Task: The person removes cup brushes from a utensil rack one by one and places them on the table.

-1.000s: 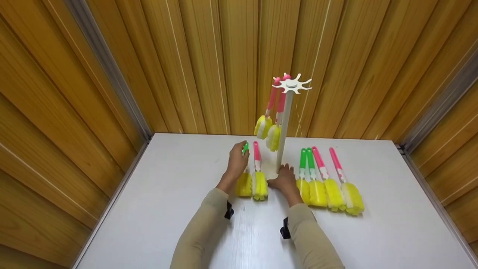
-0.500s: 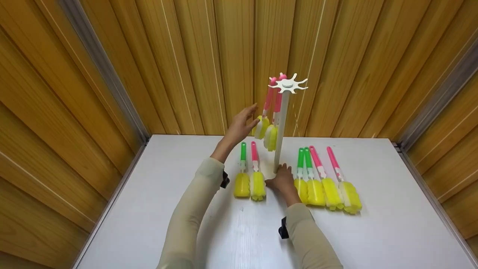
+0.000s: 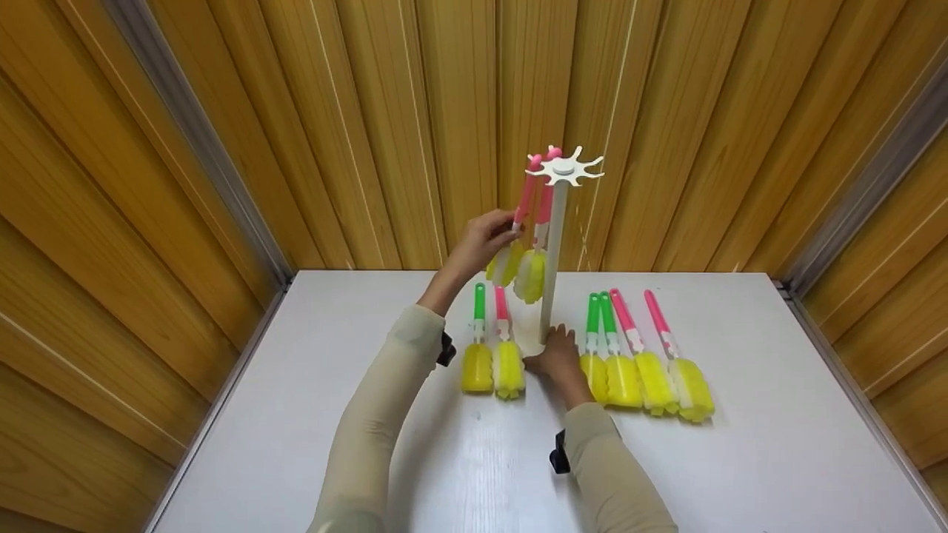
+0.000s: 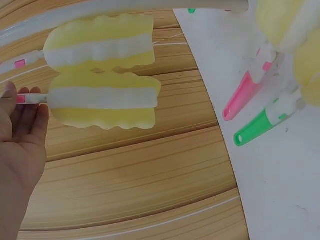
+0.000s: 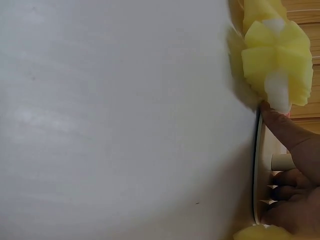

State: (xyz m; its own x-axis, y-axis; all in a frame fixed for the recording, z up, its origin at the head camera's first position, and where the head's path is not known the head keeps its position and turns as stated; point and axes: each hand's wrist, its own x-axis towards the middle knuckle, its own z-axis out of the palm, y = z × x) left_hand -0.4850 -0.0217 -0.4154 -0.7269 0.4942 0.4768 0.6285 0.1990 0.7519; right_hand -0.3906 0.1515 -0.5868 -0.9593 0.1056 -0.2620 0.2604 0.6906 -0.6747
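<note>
A white stand [image 3: 554, 259] with a star-shaped top of curved hooks rises from the table. Two pink-handled sponge brushes hang from its left side. My left hand [image 3: 478, 240] pinches the outer brush [image 4: 105, 104] at the lower end of its handle, just above the yellow-and-white sponge. The other hanging brush [image 3: 530, 277] is right beside it, closer to the pole. Down at the stand's round base [image 5: 265, 165], my right hand [image 3: 561, 363] holds it, thumb on one side of the rim and fingers curled at the other.
Left of the base lie a green-handled brush [image 3: 478, 368] and a pink-handled brush [image 3: 509, 371]. Several more brushes [image 3: 623, 381] with green and pink handles lie in a row on the right. Wood-grain panels [image 3: 415, 133] wall the white table [image 3: 296, 414] at the back and sides.
My left hand has left the green-handled brush on the table, risen to the hanging brushes and taken hold of the outer one, which tilts slightly left. My right hand stays on the base.
</note>
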